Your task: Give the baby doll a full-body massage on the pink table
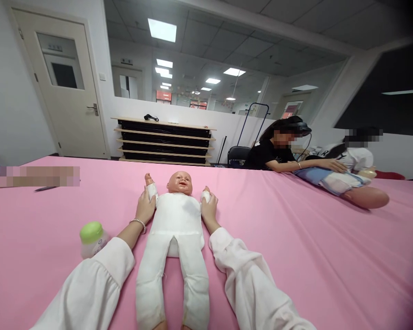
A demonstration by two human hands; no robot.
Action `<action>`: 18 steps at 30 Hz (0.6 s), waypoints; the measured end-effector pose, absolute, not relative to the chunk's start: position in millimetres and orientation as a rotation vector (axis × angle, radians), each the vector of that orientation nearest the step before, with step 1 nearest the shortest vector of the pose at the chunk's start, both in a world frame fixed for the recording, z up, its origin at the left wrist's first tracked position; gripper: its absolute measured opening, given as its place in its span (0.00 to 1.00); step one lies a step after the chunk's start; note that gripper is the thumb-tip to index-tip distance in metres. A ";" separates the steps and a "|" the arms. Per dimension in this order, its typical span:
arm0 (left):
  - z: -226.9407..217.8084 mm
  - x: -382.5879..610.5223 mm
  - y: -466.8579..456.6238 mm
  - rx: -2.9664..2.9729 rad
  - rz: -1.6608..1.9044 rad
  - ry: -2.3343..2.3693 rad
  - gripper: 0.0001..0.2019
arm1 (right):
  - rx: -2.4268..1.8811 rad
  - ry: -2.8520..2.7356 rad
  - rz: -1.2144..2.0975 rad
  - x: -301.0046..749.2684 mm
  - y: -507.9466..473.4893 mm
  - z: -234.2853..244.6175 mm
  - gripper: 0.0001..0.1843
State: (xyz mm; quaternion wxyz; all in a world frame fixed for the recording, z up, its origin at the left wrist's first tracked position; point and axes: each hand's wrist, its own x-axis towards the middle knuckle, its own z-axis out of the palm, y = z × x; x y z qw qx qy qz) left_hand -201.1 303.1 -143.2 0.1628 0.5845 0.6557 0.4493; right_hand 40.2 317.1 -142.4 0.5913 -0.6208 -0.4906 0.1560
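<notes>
The baby doll (174, 238) lies on its back at the middle of the pink-covered table (296, 266), its long axis running near to far: legs toward the wearer, head at the far end. Body and limbs are white cloth; head and hands are glossy vinyl.

Left hand (145, 207): fingers clenched around the doll's arm on the left side, with a beaded bracelet (138, 223) at the wrist. Right hand (209, 210): fingers grasping the doll's other arm. A green-capped bottle (92, 239) stands just beside the left sleeve (96, 275).

Farther right, a co-worker (271, 153) rests a hand on a second doll (333, 181), which lies on a blue cloth — another person (356, 156) sits just beyond. At the far wall stands a low shelf unit (165, 140); a door (60, 82) is at far left.
</notes>
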 end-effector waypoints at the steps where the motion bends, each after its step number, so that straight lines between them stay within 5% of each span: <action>1: -143.5 -201.5 304.1 1.690 1.261 1.893 0.33 | -1.406 -1.186 0.388 40.1 317.6 -141.6 0.22; 18: -136.8 -203.3 302.6 1.744 0.837 2.115 0.28 | -1.220 -1.398 0.544 42.2 324.8 -145.2 0.26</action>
